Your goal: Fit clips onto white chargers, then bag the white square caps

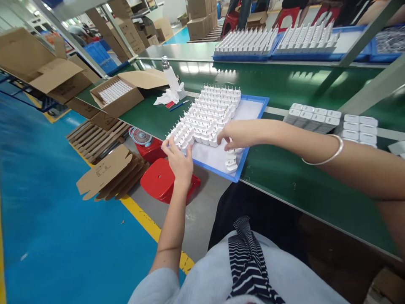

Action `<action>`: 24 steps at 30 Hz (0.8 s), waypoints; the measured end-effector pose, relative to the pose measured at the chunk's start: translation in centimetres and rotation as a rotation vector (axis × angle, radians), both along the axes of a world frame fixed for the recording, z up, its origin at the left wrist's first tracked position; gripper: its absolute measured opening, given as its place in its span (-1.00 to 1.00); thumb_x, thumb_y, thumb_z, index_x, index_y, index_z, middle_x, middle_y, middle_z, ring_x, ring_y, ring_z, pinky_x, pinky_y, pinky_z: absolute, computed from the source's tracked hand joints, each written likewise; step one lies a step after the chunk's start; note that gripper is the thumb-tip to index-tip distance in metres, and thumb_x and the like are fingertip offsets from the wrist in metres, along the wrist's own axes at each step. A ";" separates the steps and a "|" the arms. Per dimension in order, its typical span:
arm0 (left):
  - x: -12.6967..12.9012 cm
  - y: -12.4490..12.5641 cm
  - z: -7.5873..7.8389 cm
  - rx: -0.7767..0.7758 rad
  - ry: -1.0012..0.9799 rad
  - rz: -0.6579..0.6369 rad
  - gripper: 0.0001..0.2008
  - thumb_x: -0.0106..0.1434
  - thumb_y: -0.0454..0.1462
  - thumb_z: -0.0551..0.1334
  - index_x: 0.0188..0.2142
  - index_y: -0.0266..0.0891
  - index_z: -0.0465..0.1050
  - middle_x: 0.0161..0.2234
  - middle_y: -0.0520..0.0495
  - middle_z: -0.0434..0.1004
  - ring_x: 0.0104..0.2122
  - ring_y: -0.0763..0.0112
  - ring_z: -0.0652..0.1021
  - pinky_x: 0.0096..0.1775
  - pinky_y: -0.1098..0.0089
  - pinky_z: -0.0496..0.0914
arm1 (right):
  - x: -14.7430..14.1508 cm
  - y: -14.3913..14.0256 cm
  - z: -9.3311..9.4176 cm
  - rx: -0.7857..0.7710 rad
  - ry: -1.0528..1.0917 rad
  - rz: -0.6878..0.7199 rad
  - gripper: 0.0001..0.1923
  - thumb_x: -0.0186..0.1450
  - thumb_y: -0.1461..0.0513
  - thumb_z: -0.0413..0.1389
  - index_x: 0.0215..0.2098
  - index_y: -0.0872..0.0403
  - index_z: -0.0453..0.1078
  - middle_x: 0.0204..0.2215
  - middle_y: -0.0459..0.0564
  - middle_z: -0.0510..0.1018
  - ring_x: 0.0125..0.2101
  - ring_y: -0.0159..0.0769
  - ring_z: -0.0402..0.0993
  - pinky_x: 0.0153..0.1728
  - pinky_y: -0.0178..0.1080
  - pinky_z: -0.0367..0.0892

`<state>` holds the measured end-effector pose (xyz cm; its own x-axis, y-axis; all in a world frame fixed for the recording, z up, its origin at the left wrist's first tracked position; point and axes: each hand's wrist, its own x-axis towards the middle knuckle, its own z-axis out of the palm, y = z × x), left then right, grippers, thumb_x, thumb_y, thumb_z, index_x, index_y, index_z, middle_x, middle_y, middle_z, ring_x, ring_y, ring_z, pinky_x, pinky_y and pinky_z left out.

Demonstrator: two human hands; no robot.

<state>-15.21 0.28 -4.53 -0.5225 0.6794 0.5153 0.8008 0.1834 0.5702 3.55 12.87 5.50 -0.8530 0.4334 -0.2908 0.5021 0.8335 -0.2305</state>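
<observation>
Many small white plastic parts with upright pins (215, 107) stand in close rows on a blue-rimmed tray (265, 101) lined with white. At the near left corner of these rows is my left hand (180, 162), its thumb and fingers apart around the end parts and touching them. My right hand (237, 131) reaches in from the right with bent fingers, over the near right end of the rows. Whether it grips a part there is not clear. Just below it, a short line of white parts (231, 162) lies on the liner near the tray's right edge.
A white bottle (171, 77), crumpled tissue (164, 98) and blue pen (179, 105) lie beyond the tray. An open carton (122, 101) stands left. White blocks (311, 116) sit right. Filled trays (247, 44) line the far side. Red stools (158, 179) stand below the bench.
</observation>
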 end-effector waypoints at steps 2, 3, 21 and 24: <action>3.7 -1.8 0.5 0.026 0.054 -0.123 -0.51 0.32 -0.06 0.21 0.15 -0.20 0.21 0.10 -0.31 0.26 -0.14 0.20 0.52 -0.08 0.25 0.41 | 1.2 -0.5 -1.2 0.002 -0.066 -0.010 -0.61 0.28 0.22 0.21 0.08 0.00 0.47 -0.10 0.09 0.60 -0.19 -0.12 0.56 -0.30 -0.22 0.29; 5.6 -2.5 0.4 -0.020 0.079 -0.243 -0.54 0.30 -0.03 0.22 0.11 -0.18 0.27 0.02 -0.27 0.34 -0.14 0.17 0.52 -0.10 0.26 0.41 | 1.4 -0.8 -1.9 0.019 -0.075 -0.003 -0.60 0.27 0.24 0.22 0.08 0.02 0.47 -0.10 0.11 0.60 -0.17 -0.12 0.55 -0.30 -0.23 0.28; -2.3 1.1 0.0 -0.205 0.084 -0.052 -0.95 0.24 -0.31 0.29 -0.29 -0.26 0.49 -0.27 -0.10 0.53 -0.43 0.39 0.52 -0.28 0.38 0.38 | -10.0 0.5 -4.1 0.320 0.193 0.363 -0.74 0.35 0.42 0.00 -0.10 0.26 0.49 -0.16 0.24 0.59 -0.15 -0.07 0.53 -0.35 -0.23 0.20; -2.1 2.0 -0.7 -0.217 0.119 -0.031 -0.92 0.28 -0.28 0.26 -0.26 -0.26 0.48 -0.23 -0.14 0.52 -0.40 0.35 0.54 -0.25 0.35 0.38 | -11.2 0.8 -4.8 0.301 0.209 0.354 -0.78 0.32 0.42 0.04 -0.15 0.28 0.51 -0.19 0.24 0.60 -0.16 -0.07 0.53 -0.33 -0.23 0.23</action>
<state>-17.34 2.32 -5.26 -0.4437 0.7957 0.4123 0.8673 0.2654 0.4212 -7.65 13.68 0.75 -0.9894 0.1452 -0.0053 0.1453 0.9892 -0.0190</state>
